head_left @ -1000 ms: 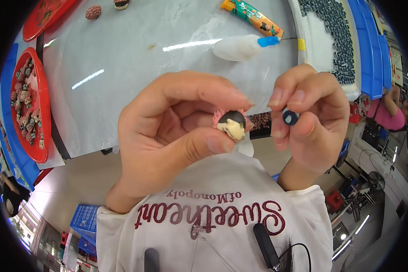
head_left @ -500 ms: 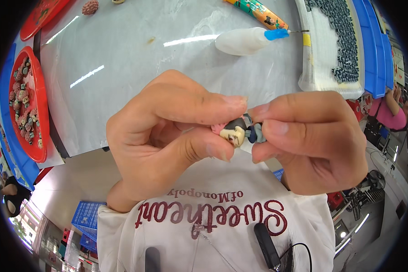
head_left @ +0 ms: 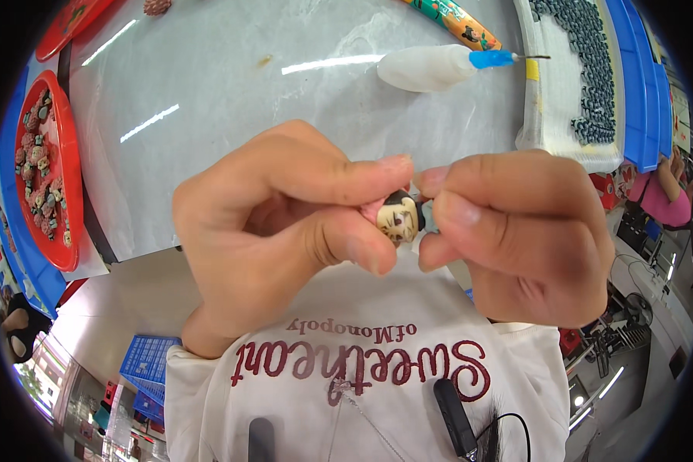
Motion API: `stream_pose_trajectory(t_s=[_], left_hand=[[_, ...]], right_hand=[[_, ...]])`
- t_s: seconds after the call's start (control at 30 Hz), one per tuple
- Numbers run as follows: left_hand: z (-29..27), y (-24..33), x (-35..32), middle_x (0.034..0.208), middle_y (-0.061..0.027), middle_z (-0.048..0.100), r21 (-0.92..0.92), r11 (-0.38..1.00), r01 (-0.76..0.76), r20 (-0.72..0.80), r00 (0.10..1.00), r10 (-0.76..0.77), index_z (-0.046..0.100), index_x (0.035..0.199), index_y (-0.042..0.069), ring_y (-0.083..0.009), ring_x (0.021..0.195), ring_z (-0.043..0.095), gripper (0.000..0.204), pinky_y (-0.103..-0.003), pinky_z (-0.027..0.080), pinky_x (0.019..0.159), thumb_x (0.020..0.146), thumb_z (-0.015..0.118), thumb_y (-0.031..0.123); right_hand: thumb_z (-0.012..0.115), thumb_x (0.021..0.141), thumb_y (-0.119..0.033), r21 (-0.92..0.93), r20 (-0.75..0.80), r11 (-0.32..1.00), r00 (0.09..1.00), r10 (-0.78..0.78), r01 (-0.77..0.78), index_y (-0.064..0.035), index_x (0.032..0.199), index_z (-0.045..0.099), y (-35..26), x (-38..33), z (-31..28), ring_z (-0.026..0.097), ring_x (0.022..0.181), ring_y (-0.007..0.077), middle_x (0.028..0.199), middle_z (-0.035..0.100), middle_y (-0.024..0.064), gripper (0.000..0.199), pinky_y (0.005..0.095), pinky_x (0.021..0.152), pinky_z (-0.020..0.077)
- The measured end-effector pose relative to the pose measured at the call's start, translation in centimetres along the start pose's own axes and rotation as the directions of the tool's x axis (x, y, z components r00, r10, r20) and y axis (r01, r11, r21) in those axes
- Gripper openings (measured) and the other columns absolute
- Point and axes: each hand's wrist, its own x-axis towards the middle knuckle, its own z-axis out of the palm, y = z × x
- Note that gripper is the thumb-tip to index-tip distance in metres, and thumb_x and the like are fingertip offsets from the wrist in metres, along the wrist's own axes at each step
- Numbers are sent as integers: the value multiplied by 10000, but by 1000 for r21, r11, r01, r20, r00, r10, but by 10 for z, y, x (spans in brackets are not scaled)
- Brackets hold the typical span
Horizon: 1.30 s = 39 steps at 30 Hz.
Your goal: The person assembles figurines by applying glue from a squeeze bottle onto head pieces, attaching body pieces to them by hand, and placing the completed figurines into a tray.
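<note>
Between my two hands lies a tiny figurine [head_left: 398,219] on its side, with a painted face, black hair and a pink top on its head. The thumb and forefinger of my left hand [head_left: 277,208] pinch the pink head end. My right hand [head_left: 523,231] pinches the grey-blue body end, most of which its fingertips hide. Beyond the hands, a white squeeze bottle [head_left: 425,69] with a blue tip and thin needle lies on the grey table [head_left: 223,92].
At the left stands a red tray [head_left: 71,185] of small pink and grey figurine parts. A white padded tray [head_left: 550,115] with rows of dark blue-grey pieces sits at the right, beside blue bins [head_left: 643,100]. A colourful tube [head_left: 458,23] lies at the far edge.
The figurine has been turned between my fingers, so its painted face now shows more fully. My right hand has shifted slightly left, and less of the body shows.
</note>
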Motion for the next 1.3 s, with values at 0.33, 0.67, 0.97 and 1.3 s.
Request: stream_pose_trajectory(t_s=[0.33,0.67,0.97,1.3], left_hand=[[2,-1,0,728,-30,519,-171,977,129,-15,991,-134,603,855,-16,-46,592,434,391,-159,304,506,659,736,295],[0,0,-1,717,-40,531,-133,986,102,-38,993,-108,618,862,-11,-60,594,462,365,-161,334,519,661,736,270],[2,11,8,702,-76,556,-218,943,252,-9,966,-260,483,1013,-84,-131,653,556,619,-188,414,534,676,701,387],[2,14,1,742,-106,598,135,984,114,46,992,-121,543,834,-73,-137,662,562,296,-221,428,599,769,582,213]], right_hand=[[718,558,83,-7,49,1000,999,7,-6,24,891,538,2,1,-3,571,629,168,786,550,149,383,225,523,512],[759,587,-105,45,87,998,995,42,-46,-7,868,555,1,2,-4,546,614,145,784,548,136,361,197,487,443],[653,627,-467,65,362,980,919,155,-190,-25,872,594,11,11,-11,442,643,96,782,426,54,509,206,549,356],[777,560,-251,-28,277,999,960,25,-18,30,1012,495,10,4,-12,564,798,222,945,530,216,602,230,617,499]])
